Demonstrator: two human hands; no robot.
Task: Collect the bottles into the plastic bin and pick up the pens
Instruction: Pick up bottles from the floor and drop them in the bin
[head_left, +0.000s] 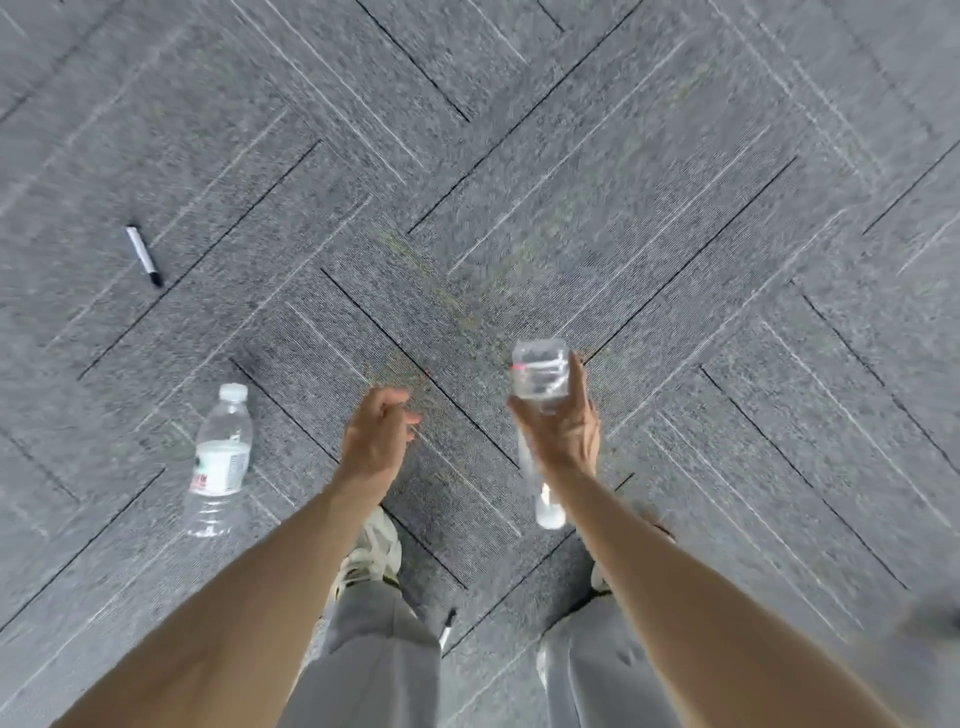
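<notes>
Bottle (218, 462), clear with a white cap and a label, lies on its side on the grey carpet floor (675, 156) to the person's left. A second clear bottle (537, 374) is held above the floor in the right grip (563, 431), fingers wrapped round its middle, base pointing away and cap toward the person, while the left grip (376, 431) hangs beside it, loosely curled and holding nothing. One pen (144, 256) lies on the floor well beyond the lying bottle, and another pen (447, 626) shows between the trouser legs (374, 665).
</notes>
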